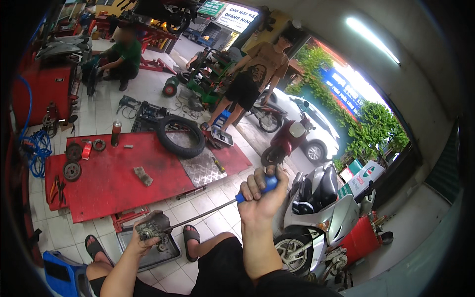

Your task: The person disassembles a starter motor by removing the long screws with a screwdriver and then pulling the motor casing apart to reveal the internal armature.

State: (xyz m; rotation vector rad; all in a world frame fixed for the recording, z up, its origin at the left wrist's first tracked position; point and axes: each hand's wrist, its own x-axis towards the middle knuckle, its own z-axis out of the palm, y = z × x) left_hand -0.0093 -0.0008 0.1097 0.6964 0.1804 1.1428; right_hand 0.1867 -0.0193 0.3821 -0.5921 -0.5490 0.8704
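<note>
Right hand (261, 194) is gripping a screwdriver (270, 184), left hand (138, 244) a metal part (154, 229).
Beside the left fingers, the shaft (203, 215) is seemingly meeting the part, over a tray (170, 251); a skewed push could be causing a slip into those fingers.

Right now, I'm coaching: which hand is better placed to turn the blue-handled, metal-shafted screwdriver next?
Likely the right hand, wrapped around the blue handle; the left hand holds the grey metal part.
</note>
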